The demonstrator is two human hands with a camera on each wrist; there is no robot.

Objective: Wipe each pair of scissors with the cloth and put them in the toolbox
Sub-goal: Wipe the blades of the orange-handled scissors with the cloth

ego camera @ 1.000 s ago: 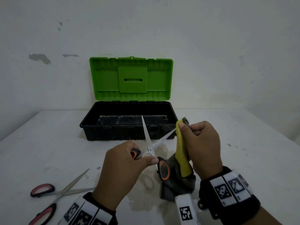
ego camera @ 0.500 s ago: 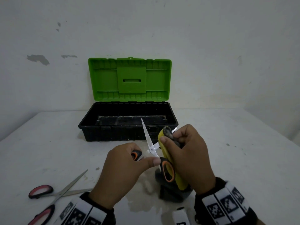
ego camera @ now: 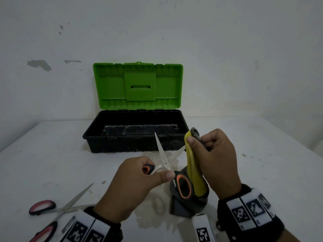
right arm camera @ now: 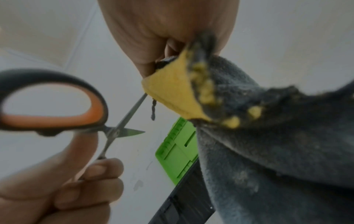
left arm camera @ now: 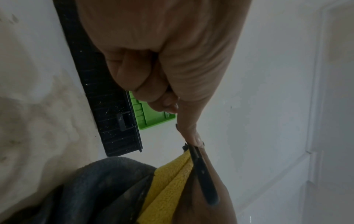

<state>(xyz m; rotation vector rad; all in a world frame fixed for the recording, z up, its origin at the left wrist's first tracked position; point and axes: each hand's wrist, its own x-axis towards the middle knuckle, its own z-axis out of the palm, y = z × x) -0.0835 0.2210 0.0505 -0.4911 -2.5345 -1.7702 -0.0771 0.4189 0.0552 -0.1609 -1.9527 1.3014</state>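
My left hand (ego camera: pixel 139 180) grips one handle of the orange-and-black scissors (ego camera: pixel 164 163), whose blades stand spread apart above the table. My right hand (ego camera: pixel 215 154) pinches the yellow-and-grey cloth (ego camera: pixel 194 173) around the tip of the right blade; in the right wrist view that blade (right arm camera: pixel 132 112) runs into the yellow fold of the cloth (right arm camera: pixel 170 94). The cloth hangs down to the table. The black toolbox (ego camera: pixel 136 142) with its green lid (ego camera: pixel 138 86) raised stands just behind my hands.
A second pair of scissors with red-and-black handles (ego camera: pixel 45 217) lies spread on the white table (ego camera: pixel 262 163) at the front left. A damp stain (ego camera: pixel 157 205) marks the table under my hands. The white wall rises right behind the toolbox.
My right hand slid the cloth down the blade toward the pivot, then back out to the blade's tip. My left hand kept the scissors nearly still.
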